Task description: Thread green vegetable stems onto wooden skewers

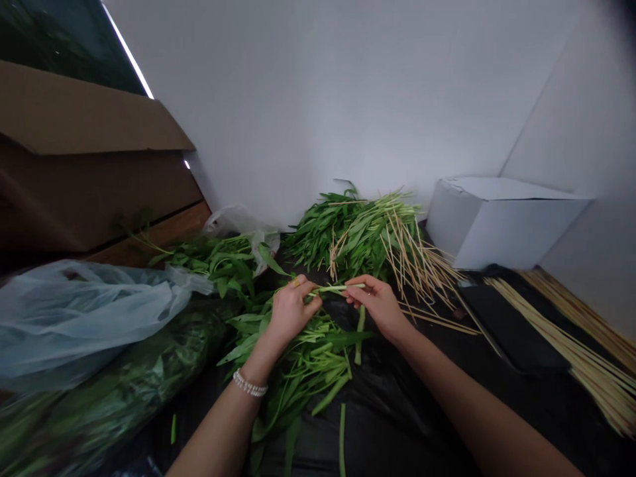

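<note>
Between my two hands stretches a pale green leafy-vegetable stem [332, 289], held nearly level. My left hand [294, 306] pinches its left part, and a beaded bracelet circles that wrist. The fingers of my right hand [376, 303] close round its right end. Below them lies a loose heap of long-leaved greens [298, 371] on black plastic [392, 411]. A thick cut stem [360, 338] rests just under my right hand. Farther back is a pile of greens [342, 232] with thin wooden skewers [417, 258] poking out of its right side.
At left, a clear plastic bag [89, 318] lies over bagged greens [129, 384], in front of a cardboard box [89, 179]. A white box [501, 218] stands at the right by the wall. Nearer are a dark flat phone-like slab [514, 328] and bundled skewers [586, 371].
</note>
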`<action>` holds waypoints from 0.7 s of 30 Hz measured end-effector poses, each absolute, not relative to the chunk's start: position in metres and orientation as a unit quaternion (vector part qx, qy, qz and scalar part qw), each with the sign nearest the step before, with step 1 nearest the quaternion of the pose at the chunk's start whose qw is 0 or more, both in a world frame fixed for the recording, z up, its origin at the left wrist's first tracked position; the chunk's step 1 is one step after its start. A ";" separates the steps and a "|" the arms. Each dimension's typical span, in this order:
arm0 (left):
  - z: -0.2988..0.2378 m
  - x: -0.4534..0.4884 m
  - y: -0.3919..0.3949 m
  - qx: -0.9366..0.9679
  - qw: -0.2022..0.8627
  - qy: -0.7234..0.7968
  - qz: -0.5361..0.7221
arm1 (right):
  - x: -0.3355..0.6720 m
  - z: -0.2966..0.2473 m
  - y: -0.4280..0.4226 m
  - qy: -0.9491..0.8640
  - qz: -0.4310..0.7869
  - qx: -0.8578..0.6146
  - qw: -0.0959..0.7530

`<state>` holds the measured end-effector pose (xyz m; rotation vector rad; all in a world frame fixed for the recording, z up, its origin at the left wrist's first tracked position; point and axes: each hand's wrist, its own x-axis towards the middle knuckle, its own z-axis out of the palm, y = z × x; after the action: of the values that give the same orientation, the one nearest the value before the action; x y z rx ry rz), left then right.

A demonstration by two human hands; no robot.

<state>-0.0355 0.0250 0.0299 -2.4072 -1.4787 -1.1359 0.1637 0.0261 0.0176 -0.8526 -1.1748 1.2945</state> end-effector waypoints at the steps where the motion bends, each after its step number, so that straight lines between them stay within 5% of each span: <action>1: 0.032 -0.034 0.025 -0.778 0.035 -0.490 -0.393 | 0.163 0.018 0.026 -0.494 0.552 -0.365 0.563; 16: 0.031 -0.020 0.028 -0.550 -0.275 -0.541 -0.574 | 0.151 0.016 0.020 -0.444 0.584 -0.342 0.587; 21: 0.037 -0.056 0.044 -0.389 -0.304 -0.554 -0.671 | 0.169 0.019 0.033 -0.358 0.572 -0.340 0.655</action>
<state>-0.0559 0.0445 0.0369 -1.5331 -2.1863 -2.6450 0.1687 0.0333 0.0195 -0.7708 -0.8125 1.2957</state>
